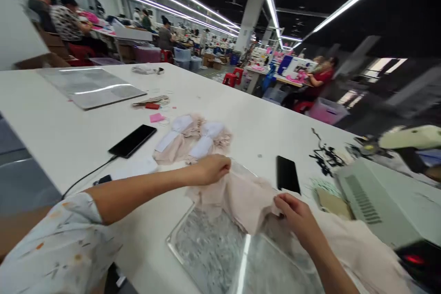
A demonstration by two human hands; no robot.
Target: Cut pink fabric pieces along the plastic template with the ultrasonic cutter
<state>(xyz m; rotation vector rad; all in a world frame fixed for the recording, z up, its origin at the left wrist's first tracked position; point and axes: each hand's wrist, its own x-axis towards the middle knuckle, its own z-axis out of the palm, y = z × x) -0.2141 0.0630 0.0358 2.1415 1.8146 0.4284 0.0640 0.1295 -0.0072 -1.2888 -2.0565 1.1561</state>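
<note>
A piece of beige fabric (241,200) lies bunched on a clear plastic sheet (220,252) on the white table (62,133). My left hand (212,168) is closed on the fabric's far left edge. My right hand (296,218) pinches its right edge, fingers curled on the cloth. Just beyond my left hand sits a small pile of beige and white fabric pieces (193,140).
A black phone (132,140) with a cable lies left of the pile, another black phone (287,173) right of it. A sewing machine (389,193) stands at the right. Pink scraps (156,117) and a metal plate (89,86) lie farther back. Other people work at distant tables.
</note>
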